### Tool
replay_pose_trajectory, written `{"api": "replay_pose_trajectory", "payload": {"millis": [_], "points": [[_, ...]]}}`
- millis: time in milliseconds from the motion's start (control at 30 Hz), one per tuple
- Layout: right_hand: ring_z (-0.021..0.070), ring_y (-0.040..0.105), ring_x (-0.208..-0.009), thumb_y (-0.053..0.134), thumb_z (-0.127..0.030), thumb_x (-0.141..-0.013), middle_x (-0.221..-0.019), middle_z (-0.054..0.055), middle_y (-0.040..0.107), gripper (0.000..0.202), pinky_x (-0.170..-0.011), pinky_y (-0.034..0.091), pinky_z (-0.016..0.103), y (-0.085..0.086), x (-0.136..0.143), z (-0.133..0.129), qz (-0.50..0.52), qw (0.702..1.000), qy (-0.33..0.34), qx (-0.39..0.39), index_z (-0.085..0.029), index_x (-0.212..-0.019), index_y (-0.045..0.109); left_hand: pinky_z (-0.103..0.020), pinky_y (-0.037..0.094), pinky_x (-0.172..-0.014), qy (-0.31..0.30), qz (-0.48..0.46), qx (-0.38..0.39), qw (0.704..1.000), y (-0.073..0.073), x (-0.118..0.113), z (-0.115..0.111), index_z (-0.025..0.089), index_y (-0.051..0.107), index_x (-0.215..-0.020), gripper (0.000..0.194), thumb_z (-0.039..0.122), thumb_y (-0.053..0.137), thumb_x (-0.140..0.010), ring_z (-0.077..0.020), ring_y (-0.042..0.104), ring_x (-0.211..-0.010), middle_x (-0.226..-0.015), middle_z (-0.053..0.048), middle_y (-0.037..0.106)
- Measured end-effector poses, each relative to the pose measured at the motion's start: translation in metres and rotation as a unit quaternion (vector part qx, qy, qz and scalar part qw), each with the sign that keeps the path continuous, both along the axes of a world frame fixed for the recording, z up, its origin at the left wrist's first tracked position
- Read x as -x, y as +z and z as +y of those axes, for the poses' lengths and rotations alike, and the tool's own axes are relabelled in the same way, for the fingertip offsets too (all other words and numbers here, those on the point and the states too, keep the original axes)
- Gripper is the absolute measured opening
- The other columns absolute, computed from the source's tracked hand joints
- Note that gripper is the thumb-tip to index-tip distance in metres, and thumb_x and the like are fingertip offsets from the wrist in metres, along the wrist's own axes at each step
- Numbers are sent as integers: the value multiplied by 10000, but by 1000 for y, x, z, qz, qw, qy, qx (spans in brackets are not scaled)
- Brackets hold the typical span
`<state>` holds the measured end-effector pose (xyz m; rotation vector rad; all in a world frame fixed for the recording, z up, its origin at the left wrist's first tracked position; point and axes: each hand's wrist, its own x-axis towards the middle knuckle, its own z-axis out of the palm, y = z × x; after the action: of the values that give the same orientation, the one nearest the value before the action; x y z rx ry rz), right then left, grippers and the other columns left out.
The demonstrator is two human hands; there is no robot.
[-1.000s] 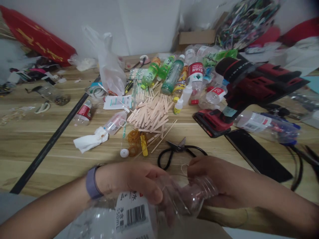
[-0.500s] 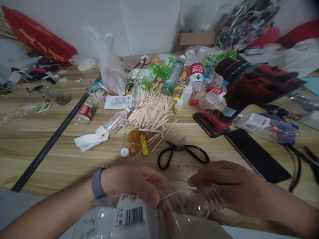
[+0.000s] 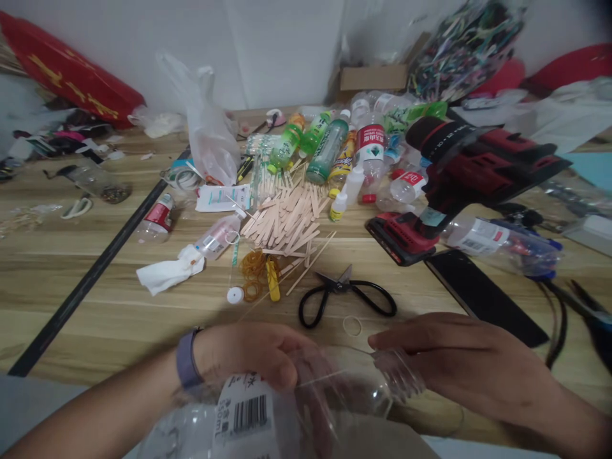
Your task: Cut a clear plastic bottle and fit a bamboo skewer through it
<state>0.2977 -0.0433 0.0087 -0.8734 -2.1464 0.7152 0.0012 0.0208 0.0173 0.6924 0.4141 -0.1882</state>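
Near the bottom centre lies a clear plastic bottle (image 3: 191,424) with a white barcode label, on its side. My left hand (image 3: 258,357), with a purple band at the wrist, is wrapped round its middle, the fingers showing through the plastic. A thin pale band crosses the bottle beside my left thumb. At the bottle's ribbed right end is my right hand (image 3: 459,357), its fingers stretched out behind the plastic; whether they press on it is unclear. Black-handled scissors (image 3: 340,287) lie open beyond the hands, with a pale rubber ring (image 3: 352,326) closer to me.
Wooden sticks (image 3: 287,217) are heaped mid-table, with rubber bands (image 3: 253,264) in front. A red and black drill (image 3: 478,172) stands at right, beside a black phone (image 3: 482,296). Several bottles (image 3: 329,150) lie behind. A dark strip (image 3: 105,258) crosses the left side.
The view has shifted slightly. My right hand has moved a little to the right and its fingers look straighter. My left hand still holds the bottle.
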Motion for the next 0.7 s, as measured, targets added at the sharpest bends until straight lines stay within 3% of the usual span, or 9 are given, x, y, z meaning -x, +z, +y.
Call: {"api": "replay_pose_trajectory", "payload": {"millis": [100, 200, 300, 400, 467, 600, 700], "points": [[184, 769, -789, 524, -406, -1051, -957, 34, 793, 287, -770, 633, 259, 2, 1, 0, 23, 999, -24, -22, -302, -989, 785, -261, 518, -738, 0, -4, -10, 1000, 0, -3, 0, 231, 764, -1153, 720, 651, 862, -577, -242, 740, -977, -860, 29, 723], [155, 768, -855, 570, -338, -1041, -986, 41, 790, 183, -774, 616, 205, 13, 2, 5, 42, 999, 0, -18, -281, -1035, 744, -269, 526, -795, 15, -15, -21, 1000, -2, -4, -1, 227, 768, -1138, 686, 622, 873, -588, -229, 738, -959, -842, 33, 728], [170, 766, -863, 678, -294, -978, -940, 55, 784, 46, -734, 615, 213, 21, 4, 8, 92, 994, 4, 56, -248, -976, 679, -275, 522, -810, 25, -21, -28, 999, -3, -5, 0, 206, 771, -1131, 686, 595, 890, -579, -229, 739, -943, -814, 28, 729], [167, 746, -723, 677, -248, -958, -854, 56, 760, 44, -626, 600, 222, 22, 6, 10, 143, 975, -52, 165, -220, -933, 654, -271, 513, -784, 20, -26, -22, 999, -5, -5, -1, 228, 769, -1137, 626, 557, 882, -616, -228, 747, -931, -790, 44, 724], [140, 704, -653, 656, -192, -944, -797, 38, 727, 52, -584, 562, 206, 22, 6, 11, 127, 975, -60, 170, -207, -898, 673, -262, 509, -767, 23, -23, -7, 999, -5, -5, -2, 235, 772, -1113, 567, 528, 873, -638, -215, 749, -916, -784, 49, 725], [123, 637, -670, 590, -97, -901, -748, 7, 678, 160, -604, 490, 211, 27, 2, 13, 59, 992, 26, 112, -215, -916, 697, -275, 527, -766, 45, 10, 11, 999, 0, -3, -2, 194, 769, -1073, 526, 457, 873, -630, -201, 742, -837, -793, 27, 751], [130, 601, -648, 542, -116, -905, -761, 5, 661, 248, -583, 430, 234, 28, 1, 15, -40, 980, 115, 160, -220, -1051, 713, -231, 499, -692, 34, 29, 25, 999, 3, -4, -1, 177, 768, -1088, 476, 383, 830, -663, -177, 740, -797, -772, 55, 736]]}}
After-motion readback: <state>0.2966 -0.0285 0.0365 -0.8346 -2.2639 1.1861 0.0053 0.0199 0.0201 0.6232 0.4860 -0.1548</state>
